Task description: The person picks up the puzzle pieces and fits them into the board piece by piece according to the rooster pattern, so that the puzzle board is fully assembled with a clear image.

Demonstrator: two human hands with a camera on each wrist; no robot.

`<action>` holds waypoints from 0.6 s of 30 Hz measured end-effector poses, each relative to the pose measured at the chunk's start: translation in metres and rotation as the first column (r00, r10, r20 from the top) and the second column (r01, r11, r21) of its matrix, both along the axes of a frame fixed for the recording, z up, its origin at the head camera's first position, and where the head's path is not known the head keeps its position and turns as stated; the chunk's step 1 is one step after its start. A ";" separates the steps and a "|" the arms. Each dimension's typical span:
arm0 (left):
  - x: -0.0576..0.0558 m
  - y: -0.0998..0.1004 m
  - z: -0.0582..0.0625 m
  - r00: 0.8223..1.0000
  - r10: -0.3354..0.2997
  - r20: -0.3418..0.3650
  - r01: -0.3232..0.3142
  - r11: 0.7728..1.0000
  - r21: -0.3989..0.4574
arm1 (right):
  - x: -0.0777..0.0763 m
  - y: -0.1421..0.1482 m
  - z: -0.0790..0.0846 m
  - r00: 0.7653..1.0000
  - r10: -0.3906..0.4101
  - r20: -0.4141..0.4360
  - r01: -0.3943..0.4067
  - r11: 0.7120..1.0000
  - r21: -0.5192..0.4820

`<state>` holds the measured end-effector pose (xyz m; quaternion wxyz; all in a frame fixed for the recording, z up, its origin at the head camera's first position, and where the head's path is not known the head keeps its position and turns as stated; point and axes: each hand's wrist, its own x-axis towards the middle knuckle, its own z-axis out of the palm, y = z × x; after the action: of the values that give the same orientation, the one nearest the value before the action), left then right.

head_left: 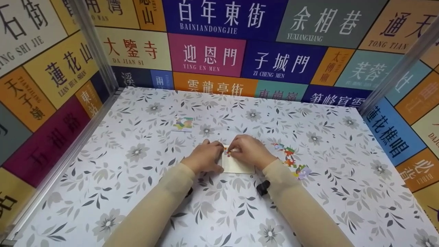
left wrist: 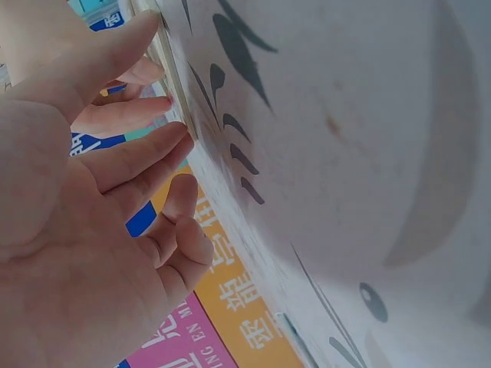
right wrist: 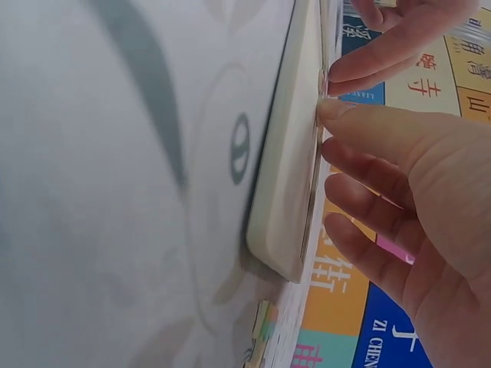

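Observation:
A shallow cream puzzle board lies flat between my hands, a few small coloured jigsaw pieces at its far left corner. My left hand rests along the board's left edge. In the left wrist view its thumb and straight fingers touch the edge, the outer fingers loosely bent. My right hand reaches over the board and pinches a small piece at that corner, mostly hidden by the fingers. In the right wrist view the right thumb presses down at the board's surface.
Several loose jigsaw pieces lie scattered right of the board. A square picture card lies at the back left. The table has a floral cover, with sign-printed walls at its back and sides.

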<state>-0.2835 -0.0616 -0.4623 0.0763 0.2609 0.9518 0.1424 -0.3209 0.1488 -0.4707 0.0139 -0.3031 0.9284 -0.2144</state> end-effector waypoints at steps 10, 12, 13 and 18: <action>0.002 0.003 0.003 0.999 -0.016 0.045 0.017 0.999 -0.040 | 0.011 0.023 0.003 1.000 -0.029 0.006 0.029 0.999 -0.013; 0.003 0.004 0.004 0.999 -0.028 0.043 0.030 0.998 -0.050 | 0.014 0.030 0.003 0.999 -0.046 0.009 0.046 0.999 -0.009; 0.003 0.004 0.005 0.999 -0.032 0.041 0.034 0.998 -0.056 | 0.015 0.034 0.002 0.998 -0.056 0.013 0.056 0.998 -0.007; 0.001 0.008 0.010 0.999 -0.028 0.031 0.030 0.996 -0.080 | 0.018 0.050 0.002 0.994 -0.105 0.008 0.105 0.994 0.021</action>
<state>-0.2821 -0.0539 -0.4522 0.1027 0.2692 0.9516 0.1069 -0.3024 0.1985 -0.4692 0.0099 -0.2527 0.9452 -0.2068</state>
